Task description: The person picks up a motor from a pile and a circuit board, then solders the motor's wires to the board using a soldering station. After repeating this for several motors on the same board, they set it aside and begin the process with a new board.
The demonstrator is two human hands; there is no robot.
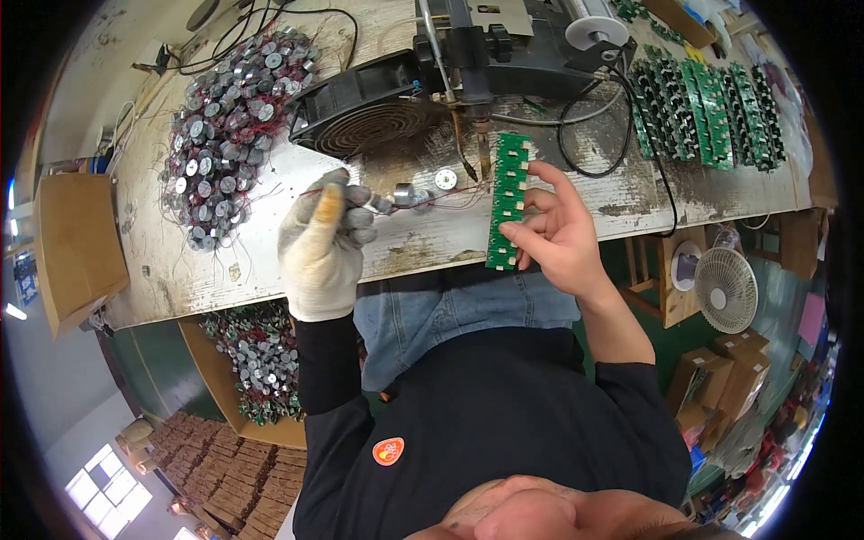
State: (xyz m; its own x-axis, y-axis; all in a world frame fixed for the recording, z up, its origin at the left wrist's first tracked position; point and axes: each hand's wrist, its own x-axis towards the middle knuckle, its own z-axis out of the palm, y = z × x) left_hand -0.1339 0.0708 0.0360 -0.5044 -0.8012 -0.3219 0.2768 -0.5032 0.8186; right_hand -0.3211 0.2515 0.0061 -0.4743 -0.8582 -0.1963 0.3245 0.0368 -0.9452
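Note:
My left hand (326,229), in a white glove with grey, stained fingers, is closed above the table. What its fingers pinch is hidden. Right by its fingertips is a small round metal motor (404,193), and another motor (445,180) lies a little farther right. Thin red wires (463,191) stretch from near these motors toward the board. Bare, my right hand (556,229) grips a long green circuit board (508,202) by its right edge, thumb on the face. The board stands lengthwise beside the soldering tip (484,157), which comes down from a dark metal stand.
A large heap of wired motors (225,135) covers the table's left. Behind my hands is a black fan (369,112). Rows of green boards (706,112) lie at the right, near a black cable (621,166). A carton (211,387) of wired parts stands below the table's front edge.

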